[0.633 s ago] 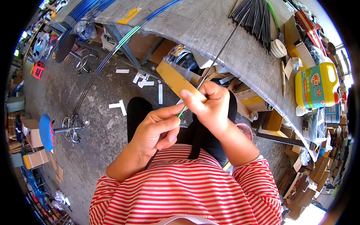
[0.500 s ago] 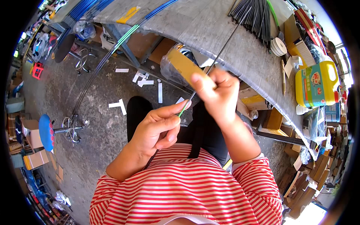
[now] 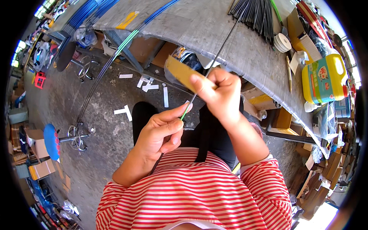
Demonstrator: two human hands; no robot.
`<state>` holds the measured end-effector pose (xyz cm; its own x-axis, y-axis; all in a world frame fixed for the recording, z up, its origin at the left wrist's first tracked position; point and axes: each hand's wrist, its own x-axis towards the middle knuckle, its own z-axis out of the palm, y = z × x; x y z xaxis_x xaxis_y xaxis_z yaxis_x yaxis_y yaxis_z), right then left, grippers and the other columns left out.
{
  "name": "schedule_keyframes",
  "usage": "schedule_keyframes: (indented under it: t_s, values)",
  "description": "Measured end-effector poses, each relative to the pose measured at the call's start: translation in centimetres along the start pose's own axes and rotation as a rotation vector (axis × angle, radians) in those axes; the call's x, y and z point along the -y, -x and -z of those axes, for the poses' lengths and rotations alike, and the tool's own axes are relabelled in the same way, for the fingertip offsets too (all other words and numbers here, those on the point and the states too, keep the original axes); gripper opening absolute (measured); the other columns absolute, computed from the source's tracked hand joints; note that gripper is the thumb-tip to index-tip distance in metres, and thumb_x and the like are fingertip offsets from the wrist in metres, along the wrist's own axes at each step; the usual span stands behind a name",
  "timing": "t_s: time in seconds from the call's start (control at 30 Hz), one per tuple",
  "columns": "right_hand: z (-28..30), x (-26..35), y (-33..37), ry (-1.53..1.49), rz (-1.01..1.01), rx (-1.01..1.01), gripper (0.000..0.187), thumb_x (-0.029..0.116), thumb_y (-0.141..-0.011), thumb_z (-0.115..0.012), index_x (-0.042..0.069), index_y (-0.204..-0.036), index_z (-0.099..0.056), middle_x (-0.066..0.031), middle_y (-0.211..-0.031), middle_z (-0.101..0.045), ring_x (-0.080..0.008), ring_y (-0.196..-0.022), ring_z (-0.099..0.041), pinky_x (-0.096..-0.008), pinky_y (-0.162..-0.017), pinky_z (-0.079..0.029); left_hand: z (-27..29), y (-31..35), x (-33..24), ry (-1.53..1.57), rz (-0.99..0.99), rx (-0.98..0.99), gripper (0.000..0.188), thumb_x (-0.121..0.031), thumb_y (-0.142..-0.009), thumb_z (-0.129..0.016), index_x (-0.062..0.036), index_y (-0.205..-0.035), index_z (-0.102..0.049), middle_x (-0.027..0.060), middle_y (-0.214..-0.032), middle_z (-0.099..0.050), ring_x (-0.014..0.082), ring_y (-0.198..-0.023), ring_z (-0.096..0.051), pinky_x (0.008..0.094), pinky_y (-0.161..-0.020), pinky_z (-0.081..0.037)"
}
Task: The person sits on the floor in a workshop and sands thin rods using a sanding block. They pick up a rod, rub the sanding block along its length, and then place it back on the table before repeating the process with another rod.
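A thin dark rod (image 3: pixel 221 50) slants from the workbench down to my lap, with a green section near its lower end. My left hand (image 3: pixel 161 131) is closed in a pinch on that green section, thumb against index finger. Just above it, my right hand (image 3: pixel 223 96) grips a flat yellow strip (image 3: pixel 179 70) under the thumb, its free end pointing up and left. The strip crosses the rod at my right fingers; whether it is wrapped round the rod or only laid against it is hidden.
The grey workbench (image 3: pixel 253 65) carries a bundle of dark rods (image 3: pixel 256 17), a white spool (image 3: pixel 282 43) and a yellow jug (image 3: pixel 325 78). Blue and green rods (image 3: pixel 126 41) overhang its left part. Left on the floor stand a blue-seated stool (image 3: pixel 51 142) and white paper strips (image 3: pixel 165 96).
Both hands keep their grips, and the right hand has shifted slightly left with the yellow strip. The whole view has tilted a little.
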<state>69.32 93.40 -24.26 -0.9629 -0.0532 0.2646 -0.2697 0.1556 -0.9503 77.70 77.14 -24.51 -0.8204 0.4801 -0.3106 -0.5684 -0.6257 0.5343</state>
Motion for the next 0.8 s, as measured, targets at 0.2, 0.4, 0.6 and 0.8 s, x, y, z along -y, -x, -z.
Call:
schedule_keyframes:
  t_s: [0.2, 0.4, 0.6, 0.8]
  values:
    - [-0.7, -0.3, 1.3, 0.032, 0.091, 0.094, 0.04, 0.02, -0.068, -0.073, 0.004, -0.048, -0.042, -0.0012, -0.041, -0.039, -0.0044, -0.041, -0.032, -0.0236, -0.036, -0.029, 0.3, -0.1, 0.0, 0.05, 0.006, 0.033, 0.036, -0.007, -0.087, -0.047, -0.0114, -0.122, -0.049, 0.0036, -0.053, -0.048, 0.0053, -0.033, -0.029, 0.0185, -0.031, -0.024]
    - [-0.6, 0.1, 1.4, 0.03, 0.075, 0.056, 0.041, 0.021, -0.068, -0.074, 0.003, -0.048, -0.042, -0.0015, -0.042, -0.041, -0.0039, -0.042, -0.034, -0.0239, -0.036, -0.031, 0.6, -0.2, 0.2, 0.028, -0.011, 0.061, 0.038, -0.007, -0.088, -0.044, -0.0094, -0.126, -0.043, 0.0043, -0.052, -0.045, 0.0067, -0.029, -0.027, 0.0199, -0.028, -0.023]
    - [0.3, 0.5, -0.2, 0.044, 0.063, -0.019, 0.043, 0.023, -0.069, -0.074, 0.003, -0.047, -0.042, -0.0003, -0.041, -0.039, -0.0033, -0.041, -0.034, -0.0235, -0.035, -0.029, 0.5, -0.1, 0.2, 0.048, 0.0, 0.086, 0.039, -0.007, -0.089, -0.041, -0.0102, -0.127, -0.041, 0.0051, -0.053, -0.046, 0.007, -0.029, -0.027, 0.0204, -0.028, -0.024]
    - [-0.3, 0.3, 0.8, -0.023, 0.028, 0.058, 0.042, 0.023, -0.068, -0.074, 0.004, -0.047, -0.043, -0.0023, -0.041, -0.043, -0.0034, -0.041, -0.037, -0.0242, -0.035, -0.032, 0.4, -0.4, 0.1, 0.068, -0.014, 0.085, 0.037, -0.007, -0.088, -0.044, -0.0091, -0.125, -0.044, 0.005, -0.053, -0.046, 0.0063, -0.032, -0.027, 0.0192, -0.03, -0.023]
